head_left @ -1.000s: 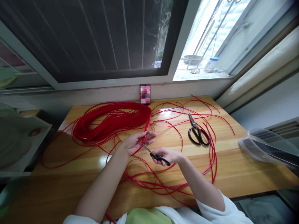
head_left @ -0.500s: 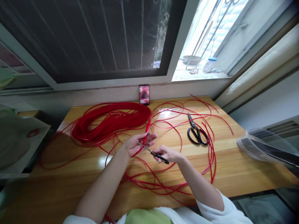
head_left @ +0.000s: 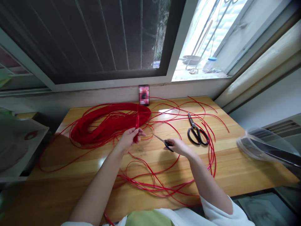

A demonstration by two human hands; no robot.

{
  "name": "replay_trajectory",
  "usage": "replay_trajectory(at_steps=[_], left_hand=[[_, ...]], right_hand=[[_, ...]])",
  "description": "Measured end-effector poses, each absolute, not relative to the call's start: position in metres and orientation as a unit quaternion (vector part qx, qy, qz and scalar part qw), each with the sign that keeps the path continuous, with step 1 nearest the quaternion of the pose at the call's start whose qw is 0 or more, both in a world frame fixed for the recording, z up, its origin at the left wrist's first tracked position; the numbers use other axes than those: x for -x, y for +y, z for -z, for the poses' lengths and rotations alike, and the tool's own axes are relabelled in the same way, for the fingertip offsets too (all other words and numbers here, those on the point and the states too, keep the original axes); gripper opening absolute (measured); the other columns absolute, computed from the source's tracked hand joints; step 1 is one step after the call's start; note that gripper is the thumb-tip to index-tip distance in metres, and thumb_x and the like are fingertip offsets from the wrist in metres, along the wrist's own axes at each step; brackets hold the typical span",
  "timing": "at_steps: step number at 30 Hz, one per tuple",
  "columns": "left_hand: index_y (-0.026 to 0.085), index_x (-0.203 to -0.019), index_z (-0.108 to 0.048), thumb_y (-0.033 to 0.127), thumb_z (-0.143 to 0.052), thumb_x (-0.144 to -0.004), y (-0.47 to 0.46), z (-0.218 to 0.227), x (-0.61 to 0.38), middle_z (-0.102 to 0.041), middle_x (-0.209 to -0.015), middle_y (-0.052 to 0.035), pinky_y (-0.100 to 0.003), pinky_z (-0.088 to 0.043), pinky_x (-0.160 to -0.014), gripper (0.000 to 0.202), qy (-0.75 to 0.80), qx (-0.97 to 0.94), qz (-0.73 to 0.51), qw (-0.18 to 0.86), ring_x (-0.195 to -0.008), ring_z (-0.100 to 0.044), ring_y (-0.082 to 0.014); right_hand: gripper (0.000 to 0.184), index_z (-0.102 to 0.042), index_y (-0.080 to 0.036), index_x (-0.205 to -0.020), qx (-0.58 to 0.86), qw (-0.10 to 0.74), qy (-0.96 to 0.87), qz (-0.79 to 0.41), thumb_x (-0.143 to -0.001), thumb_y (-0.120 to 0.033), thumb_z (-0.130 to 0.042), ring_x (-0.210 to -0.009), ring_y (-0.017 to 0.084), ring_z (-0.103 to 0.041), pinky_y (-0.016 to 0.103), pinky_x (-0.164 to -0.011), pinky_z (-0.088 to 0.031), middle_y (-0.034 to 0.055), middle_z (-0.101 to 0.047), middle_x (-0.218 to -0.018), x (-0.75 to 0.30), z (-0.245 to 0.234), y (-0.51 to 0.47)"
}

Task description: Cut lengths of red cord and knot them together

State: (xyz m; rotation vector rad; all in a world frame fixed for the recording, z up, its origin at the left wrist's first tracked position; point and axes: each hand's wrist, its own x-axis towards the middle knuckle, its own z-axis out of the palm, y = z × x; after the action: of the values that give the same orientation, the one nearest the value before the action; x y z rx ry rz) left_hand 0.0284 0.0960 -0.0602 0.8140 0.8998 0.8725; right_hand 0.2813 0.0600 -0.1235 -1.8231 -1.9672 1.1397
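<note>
Just in front of a big coil of thin red cord (head_left: 82, 131), my left hand (head_left: 129, 138) is closed round a short bunch of red cord (head_left: 137, 121) that stands up above the fingers. My right hand (head_left: 177, 147) grips a small pair of black-handled scissors (head_left: 168, 145). The blades point up and left toward my left hand, apart from the bunch. Loose strands of red cord (head_left: 155, 185) curve across the wooden table (head_left: 183, 201) in front of and to the right of my hands.
Larger black scissors (head_left: 198, 135) lie on the table to the right. A small pink-and-black pack (head_left: 144, 94) stands against the wall at the back. At the right edge sits a clear plastic container (head_left: 244, 144) with a dark flat object (head_left: 272, 152) across it. A window (head_left: 113, 80) rises behind.
My left hand has moved left and up with the red bunch, and its fingers have closed. My right hand has drawn the small scissors away to the right, off the cord.
</note>
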Motion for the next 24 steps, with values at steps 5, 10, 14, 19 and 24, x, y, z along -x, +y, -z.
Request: replay_trajectory(at_steps=[5, 10, 14, 19, 24], left_hand=[[0.011, -0.076, -0.055, 0.032, -0.058, -0.074, 0.092, 0.059, -0.033, -0.051, -0.054, 0.0022, -0.015, -0.020, -0.040, 0.021, 0.382, -0.447, -0.381, 0.713, -0.041, -0.032, -0.0022], [0.013, -0.074, -0.053, 0.040, -0.059, -0.071, 0.087, 0.059, -0.037, -0.043, -0.052, 0.0045, -0.017, -0.020, -0.043, 0.027, 0.390, -0.462, -0.361, 0.710, -0.046, -0.034, -0.0039], [0.013, -0.073, -0.052, 0.043, -0.060, -0.069, 0.082, 0.056, -0.040, -0.043, -0.054, 0.0044, -0.017, -0.022, -0.045, 0.031, 0.387, -0.469, -0.346, 0.714, -0.048, -0.034, -0.0047], [0.013, -0.074, -0.054, 0.044, -0.056, -0.072, 0.076, 0.052, -0.045, -0.045, -0.054, 0.0035, -0.019, -0.024, -0.048, 0.031, 0.361, -0.520, -0.309, 0.710, -0.049, -0.037, -0.0060], [0.012, -0.076, -0.056, 0.042, -0.052, -0.076, 0.071, 0.051, -0.047, -0.049, -0.052, 0.0018, -0.020, -0.021, -0.046, 0.031, 0.329, -0.564, -0.260, 0.711, -0.045, -0.033, -0.0052]], right_hand=[[0.015, -0.057, -0.018, -0.078, 0.732, 0.060, -0.643, -0.219, -0.075, -0.032, -0.054, -0.072, 0.021, -0.057, 0.026, -0.056, -0.032, 0.0089, -0.064, -0.078, -0.271, 0.133, 0.063], [0.022, -0.058, -0.017, -0.093, 0.720, 0.089, -0.660, -0.197, -0.074, -0.028, -0.057, -0.083, 0.021, -0.059, 0.026, -0.065, -0.038, 0.0096, -0.064, -0.093, -0.259, 0.138, 0.065], [0.028, -0.063, -0.020, -0.099, 0.685, 0.148, -0.690, -0.178, -0.072, -0.027, -0.060, -0.094, 0.022, -0.058, 0.028, -0.075, -0.041, 0.0087, -0.064, -0.104, -0.256, 0.133, 0.066], [0.037, -0.069, -0.019, -0.088, 0.630, 0.314, -0.610, -0.365, -0.078, -0.049, -0.050, -0.060, 0.015, -0.055, 0.024, -0.055, -0.039, 0.0031, -0.064, -0.066, -0.240, 0.104, 0.062], [0.039, -0.068, -0.018, -0.092, 0.447, 0.462, -0.466, -0.608, -0.074, -0.050, -0.056, -0.048, 0.007, -0.042, 0.020, -0.048, -0.034, -0.0012, -0.056, -0.056, -0.215, 0.074, 0.057]])
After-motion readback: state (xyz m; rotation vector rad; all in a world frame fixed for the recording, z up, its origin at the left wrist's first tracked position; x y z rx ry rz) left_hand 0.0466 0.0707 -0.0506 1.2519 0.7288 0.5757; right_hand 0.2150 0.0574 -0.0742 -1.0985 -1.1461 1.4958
